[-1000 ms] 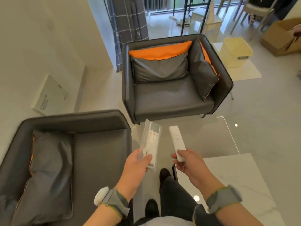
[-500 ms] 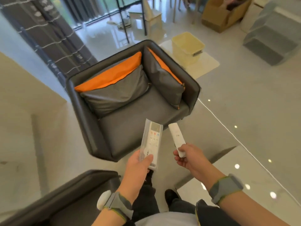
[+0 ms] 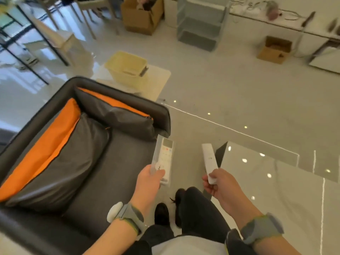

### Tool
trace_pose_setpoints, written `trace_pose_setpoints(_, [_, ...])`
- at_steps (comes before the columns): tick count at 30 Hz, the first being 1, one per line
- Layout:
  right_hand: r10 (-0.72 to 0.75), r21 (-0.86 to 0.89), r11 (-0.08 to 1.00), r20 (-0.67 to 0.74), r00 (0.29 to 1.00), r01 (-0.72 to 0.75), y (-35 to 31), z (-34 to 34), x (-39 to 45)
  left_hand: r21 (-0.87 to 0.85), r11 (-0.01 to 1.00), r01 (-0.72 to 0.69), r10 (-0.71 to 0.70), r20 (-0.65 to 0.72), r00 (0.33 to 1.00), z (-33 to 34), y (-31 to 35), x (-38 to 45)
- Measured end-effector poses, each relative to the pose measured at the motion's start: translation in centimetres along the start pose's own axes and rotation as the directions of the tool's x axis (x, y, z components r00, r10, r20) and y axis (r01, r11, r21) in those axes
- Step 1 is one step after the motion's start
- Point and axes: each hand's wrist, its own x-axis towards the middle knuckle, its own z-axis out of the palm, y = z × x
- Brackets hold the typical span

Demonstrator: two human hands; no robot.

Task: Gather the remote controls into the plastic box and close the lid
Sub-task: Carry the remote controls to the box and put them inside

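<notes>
Turning rightward on foot, a remote in each hand. Left hand (image 3: 149,183) is clamped round the lower end of the wide buttoned remote (image 3: 164,159), which sits in a clear sleeve; right hand (image 3: 219,186) is pinched on the base of the slim white remote (image 3: 209,161). Both remotes point up and away from the palms, well apart from each other.

Changed over the last second: the view has swung. The grey armchair (image 3: 103,162) with orange-edged cushions, previously dead ahead beyond the hands, now lies to the left of the left hand. The second sofa has dropped out of frame. The glossy table (image 3: 276,181) now sits just beside and beyond the right hand. The grips themselves look unchanged.

The yellowish plastic box (image 3: 128,68) is far beyond both hands, on a mat on the floor, past the armchair's far corner. Lid position unclear from here.

Judgement: collecting appears done for these two; carry phase under way. The turn brings the box ahead, so walking over to it likely comes next. Nothing deposited yet.
</notes>
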Motion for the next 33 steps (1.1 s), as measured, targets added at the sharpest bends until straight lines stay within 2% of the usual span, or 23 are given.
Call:
trace_pose_setpoints(2, [0.052, 0.131, 0.99, 0.02, 0.998, -0.054, -0.7, -0.7, 0.5, 0.003, 1.0, 0.011, -0.011, 0.013, 1.0, 0.8, 1.3, 1.7])
trace_pose_setpoints(4, [0.089, 0.244, 0.964, 0.058, 0.994, -0.101, -1.7, -1.1, 1.0, -0.07, 0.997, 0.031, -0.03, 0.019, 0.999, 1.8, 2.7, 3.4])
trace_pose_setpoints(6, [0.094, 0.292, 0.951, 0.047, 0.994, -0.104, -2.8, -0.9, 1.6, -0.139, 0.989, 0.056, -0.051, 0.037, 0.998, 2.8, 4.0, 4.8])
trace_pose_setpoints(9, [0.086, 0.303, 0.949, 0.011, 0.996, -0.085, -7.0, -1.4, 4.4, -0.133, 0.989, 0.073, -0.061, 0.088, 0.994, 5.8, 7.4, 8.8])
trace_pose_setpoints(12, [0.059, 0.221, 0.973, 0.018, 0.998, -0.062, -15.7, -2.2, 9.7, -0.141, 0.989, 0.048, -0.038, 0.076, 0.996, 9.8, 13.5, 14.6])
trace_pose_setpoints(17, [-0.02, 0.04, 0.999, 0.01, 1.0, 0.02, -25.0, -1.6, 14.4, -0.213, 0.975, 0.057, -0.055, 0.016, 0.998, 12.5, 19.8, 19.5])
trace_pose_setpoints(19, [-0.046, -0.081, 0.996, 0.001, 0.999, 0.045, -29.1, 0.0, 16.5, -0.254, 0.965, 0.061, -0.067, -0.015, 0.998, 13.0, 22.2, 21.3])
trace_pose_setpoints(25, [-0.033, -0.289, 0.954, 0.153, 0.988, 0.076, -36.5, 8.4, 21.1, -0.331, 0.942, 0.05, -0.091, -0.11, 0.99, 10.9, 25.8, 25.0])
trace_pose_setpoints(29, [-0.012, -0.438, 0.893, 0.211, 0.977, 0.106, -41.0, 15.7, 24.2, -0.348, 0.937, 0.036, -0.116, -0.213, 0.97, 8.0, 28.2, 30.2])
trace_pose_setpoints(31, [0.006, -0.442, 0.892, 0.214, 0.977, 0.091, -43.1, 17.8, 24.8, -0.355, 0.934, 0.031, -0.121, -0.234, 0.965, 7.5, 29.7, 32.3])
trace_pose_setpoints(33, [0.031, -0.49, 0.868, 0.23, 0.973, 0.088, -45.7, 21.1, 25.3, -0.432, 0.901, 0.025, -0.152, -0.26, 0.953, 6.2, 31.2, 34.0])
